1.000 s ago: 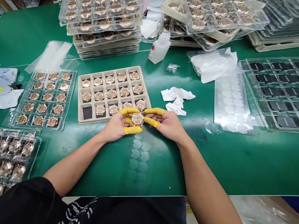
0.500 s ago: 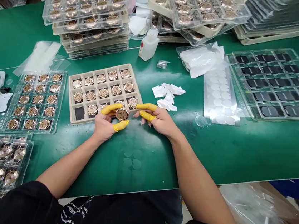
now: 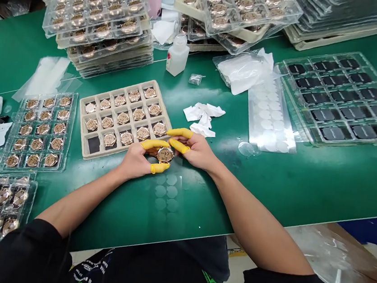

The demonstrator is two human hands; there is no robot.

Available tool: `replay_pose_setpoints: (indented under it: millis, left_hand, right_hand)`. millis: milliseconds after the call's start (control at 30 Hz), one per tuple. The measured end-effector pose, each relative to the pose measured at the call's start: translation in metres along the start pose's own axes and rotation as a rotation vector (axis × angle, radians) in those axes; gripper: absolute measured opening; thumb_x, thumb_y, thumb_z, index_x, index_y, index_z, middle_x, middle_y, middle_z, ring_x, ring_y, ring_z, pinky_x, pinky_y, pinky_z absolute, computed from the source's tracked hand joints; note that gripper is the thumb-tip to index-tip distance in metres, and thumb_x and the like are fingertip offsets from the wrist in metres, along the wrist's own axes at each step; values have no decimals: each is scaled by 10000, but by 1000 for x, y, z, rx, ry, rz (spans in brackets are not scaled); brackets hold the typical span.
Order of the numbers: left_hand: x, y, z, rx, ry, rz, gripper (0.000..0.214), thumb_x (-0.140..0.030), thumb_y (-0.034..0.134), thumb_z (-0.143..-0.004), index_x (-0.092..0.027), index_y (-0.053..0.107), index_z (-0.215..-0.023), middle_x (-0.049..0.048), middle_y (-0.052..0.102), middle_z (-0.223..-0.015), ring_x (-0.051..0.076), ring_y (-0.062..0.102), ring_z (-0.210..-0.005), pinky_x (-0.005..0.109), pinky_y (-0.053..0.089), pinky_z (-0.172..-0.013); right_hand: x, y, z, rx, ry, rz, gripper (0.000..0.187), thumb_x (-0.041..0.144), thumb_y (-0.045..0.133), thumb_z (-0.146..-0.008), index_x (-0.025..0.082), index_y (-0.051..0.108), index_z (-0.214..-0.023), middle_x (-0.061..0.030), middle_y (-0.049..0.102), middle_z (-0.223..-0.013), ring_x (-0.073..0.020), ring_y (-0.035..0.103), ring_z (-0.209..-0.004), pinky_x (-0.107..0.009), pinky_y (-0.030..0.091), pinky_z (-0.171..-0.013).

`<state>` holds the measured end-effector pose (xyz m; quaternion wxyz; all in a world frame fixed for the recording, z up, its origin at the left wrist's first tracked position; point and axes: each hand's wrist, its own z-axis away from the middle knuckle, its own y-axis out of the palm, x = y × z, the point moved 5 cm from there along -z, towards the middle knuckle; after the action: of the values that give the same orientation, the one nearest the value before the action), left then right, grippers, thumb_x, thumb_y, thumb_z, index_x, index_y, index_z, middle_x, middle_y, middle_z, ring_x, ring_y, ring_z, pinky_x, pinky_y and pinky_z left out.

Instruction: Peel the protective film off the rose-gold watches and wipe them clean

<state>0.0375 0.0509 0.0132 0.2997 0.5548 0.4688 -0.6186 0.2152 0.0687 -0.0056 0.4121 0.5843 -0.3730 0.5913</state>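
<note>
A round rose-gold watch case, its CE-marked back facing up, is gripped at the edge by my left hand. That hand's thumb and index finger wear yellow finger cots. My right hand, also with yellow cots on thumb and index finger, is drawn together at the case's upper right edge. Whether it pinches a thin film there I cannot make out. Just behind sits a beige tray of similar cases, its front-left pocket without one. A sheet of clear round stickers lies below my hands.
A clear tray of cases lies left, with stacked trays behind. White bottle, crumpled wipes, white sticker sheet and a tray of black pieces spread beyond and rightward. More trays stand front-left.
My left hand has brought the watch case slightly right and nearer to me. My right hand has closed in on its edge. The whole view has shifted a little.
</note>
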Motion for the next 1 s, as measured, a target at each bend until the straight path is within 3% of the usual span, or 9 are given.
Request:
replay_pose_setpoints:
  millis: [67, 167, 267, 433, 567, 667, 800, 900, 1000]
  left_hand:
    - [6, 3, -5, 53, -71, 76, 551, -302, 913, -643, -162, 775, -1157, 70, 819, -992, 184, 769, -821, 307, 665, -803]
    - [13, 1, -9, 25, -143, 158, 556, -293, 924, -614, -158, 765, -1129, 71, 811, -997, 193, 776, -862, 315, 669, -832]
    - [17, -3, -11, -2, -202, 193, 557, -300, 912, -638, -162, 748, -1152, 84, 804, -1038, 209, 779, -915, 331, 668, -847]
    - [18, -2, -10, 4, -232, 178, 560, -317, 921, -645, -176, 758, -1162, 72, 799, -1017, 189, 757, -858, 325, 659, -816]
    - [19, 0, -9, 2, -237, 182, 591, -306, 938, -627, -178, 757, -1174, 57, 791, -950, 171, 730, -795, 295, 634, -747]
    - [20, 1, -9, 5, -240, 196, 597, -273, 925, -630, -175, 752, -1192, 63, 795, -969, 173, 735, -818, 283, 622, -752]
    - [21, 1, -9, -5, -218, 190, 591, -251, 901, -638, -176, 753, -1206, 76, 806, -1024, 190, 752, -869, 296, 628, -797]
    - [22, 2, -9, -3, -188, 172, 559, -242, 886, -644, -177, 766, -1186, 64, 809, -1015, 183, 753, -852, 286, 623, -791]
    - [23, 3, -8, -3, -194, 170, 543, -248, 880, -649, -174, 773, -1176, 49, 806, -964, 170, 743, -803, 270, 612, -746]
  right_hand:
    - [7, -4, 1, -59, -105, 106, 424, 546, 726, -914, 219, 727, -1184, -80, 760, -1016, -161, 646, -727, -319, 532, -641]
    - [22, -33, 10, -439, -299, 454, 251, 411, 675, -958, 221, 765, -1094, -77, 719, -1008, -166, 600, -739, -338, 497, -656]
    - [25, -59, 21, -722, -267, 868, 211, 356, 675, -941, 226, 791, -1060, -83, 694, -972, -217, 577, -795, -384, 478, -697]
    - [7, -67, 20, -661, -132, 1162, 184, 274, 680, -912, 227, 830, -1006, -102, 714, -957, -264, 550, -831, -420, 458, -715]
    - [12, -68, 22, -670, -149, 1145, 147, 251, 693, -909, 225, 825, -968, -98, 728, -887, -261, 557, -801, -413, 440, -699]
    - [30, -64, 29, -717, -256, 978, 133, 338, 751, -920, 233, 802, -982, -96, 740, -913, -259, 603, -822, -408, 453, -694]
    - [47, -25, 31, -498, -414, 715, 165, 434, 753, -945, 273, 777, -919, -69, 724, -869, -230, 632, -780, -396, 487, -670]
    - [49, 10, 26, -282, -469, 753, 132, 371, 706, -974, 288, 796, -925, -55, 739, -858, -226, 632, -799, -407, 500, -709]
    - [48, 19, 24, -293, -470, 835, 111, 312, 694, -978, 262, 791, -953, -59, 731, -860, -218, 594, -787, -391, 462, -683]
